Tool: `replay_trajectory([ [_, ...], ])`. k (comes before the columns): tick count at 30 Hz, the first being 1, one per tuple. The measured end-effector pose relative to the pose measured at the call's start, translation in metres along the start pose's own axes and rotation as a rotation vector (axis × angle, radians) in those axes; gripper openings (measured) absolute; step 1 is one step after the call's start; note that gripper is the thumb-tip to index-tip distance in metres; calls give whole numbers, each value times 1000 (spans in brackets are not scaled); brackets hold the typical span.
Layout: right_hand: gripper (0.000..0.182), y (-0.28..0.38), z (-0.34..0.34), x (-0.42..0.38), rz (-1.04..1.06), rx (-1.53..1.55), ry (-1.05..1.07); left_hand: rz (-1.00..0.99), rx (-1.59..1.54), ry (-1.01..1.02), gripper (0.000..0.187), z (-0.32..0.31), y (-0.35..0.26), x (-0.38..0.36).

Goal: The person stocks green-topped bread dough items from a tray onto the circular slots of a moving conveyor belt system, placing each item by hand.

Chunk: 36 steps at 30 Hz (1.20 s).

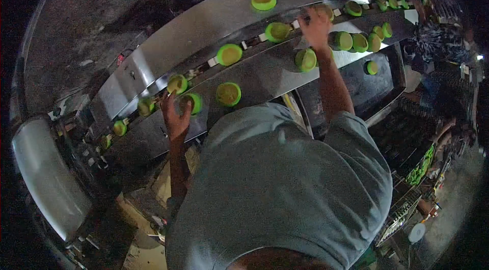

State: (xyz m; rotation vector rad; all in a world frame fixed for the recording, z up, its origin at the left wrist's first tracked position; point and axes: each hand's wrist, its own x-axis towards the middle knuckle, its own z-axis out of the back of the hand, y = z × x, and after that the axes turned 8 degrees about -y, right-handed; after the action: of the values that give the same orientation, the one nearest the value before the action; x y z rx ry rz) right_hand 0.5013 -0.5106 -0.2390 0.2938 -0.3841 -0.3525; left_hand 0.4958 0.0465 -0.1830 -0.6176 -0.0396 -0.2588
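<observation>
Bright green round pieces with flat brownish faces sit along a narrow conveyor channel (204,68). At the left, my left hand (177,118) has its fingers apart, fingertips right at the lower edge of one green piece (177,84) in the channel. Its thumb lies beside another green piece (191,103) on the near ledge. My right hand (317,29), smeared a little by motion, reaches over the channel with fingers spread. Partly behind those fingers is a further green piece (325,11). Below the right wrist, a green piece (306,59) stands tilted on the near ledge.
The curved metal far ledge (204,12) carries one green piece (263,0). On the near ledge rest another piece (228,94) and a tilted row (359,43) at the right. A dark tray (351,86) adjoins the near edge. A large metal cylinder (48,178) stands far left.
</observation>
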Motion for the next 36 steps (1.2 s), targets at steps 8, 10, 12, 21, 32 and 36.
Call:
replay_trajectory([
  [8, 66, 17, 21, 3, -15, -217, 241, 75, -21, 35, 62, 0, -10, 0],
  [10, 63, 18, 26, -5, 222, -99, 313, -22, -84, -25, 62, -8, 2, -1],
  [12, 63, 15, 20, -6, 264, -4, 253, -35, -86, -26, 61, -10, 8, -4],
  [21, 66, 2, -7, -11, 73, -199, 87, -39, -120, -52, 55, -9, -11, 2],
  [32, 66, -15, 28, 19, -176, -492, 50, 16, -43, -11, 57, 4, -22, -1],
  [36, 69, -2, 17, 20, -95, -247, 240, -7, -26, 9, 57, -1, -28, 5],
])
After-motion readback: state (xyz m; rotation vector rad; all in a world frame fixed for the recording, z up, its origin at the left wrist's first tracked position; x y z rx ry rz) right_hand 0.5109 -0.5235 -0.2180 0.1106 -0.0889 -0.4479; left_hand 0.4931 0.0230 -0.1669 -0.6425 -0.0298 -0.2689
